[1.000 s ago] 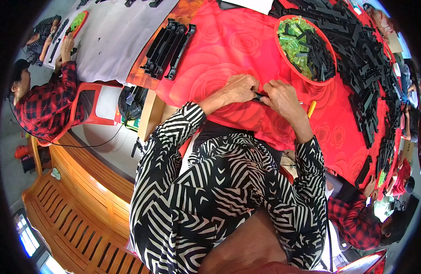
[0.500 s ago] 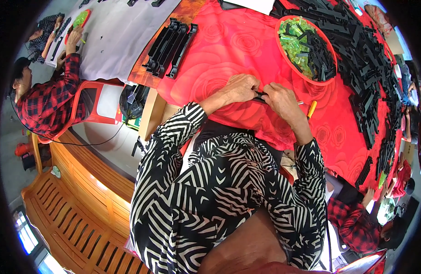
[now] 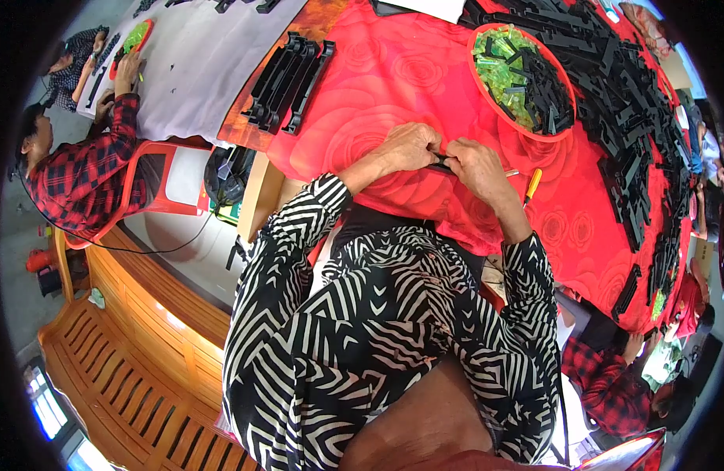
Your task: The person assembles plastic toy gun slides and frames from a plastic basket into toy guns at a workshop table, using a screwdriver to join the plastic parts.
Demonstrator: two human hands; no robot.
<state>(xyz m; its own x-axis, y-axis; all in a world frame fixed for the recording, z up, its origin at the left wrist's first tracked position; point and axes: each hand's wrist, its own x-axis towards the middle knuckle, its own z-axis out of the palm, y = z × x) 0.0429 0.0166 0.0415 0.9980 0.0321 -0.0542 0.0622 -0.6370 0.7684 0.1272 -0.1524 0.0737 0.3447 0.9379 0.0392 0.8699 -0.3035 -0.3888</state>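
Both hands, left hand and right hand, are pinched shut on one small black plastic strip near the red tablecloth's front edge. Looks stiff, light, best gripped by its ends. Yellow-handled screwdriver sits just beside.

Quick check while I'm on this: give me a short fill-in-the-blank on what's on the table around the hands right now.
1. Both hands, left hand and right hand, meet on a small ____ part.
2. The round tray has a ____ rim.
3. The screwdriver by the right hand has a ____ handle.

Missing words: black; red; yellow
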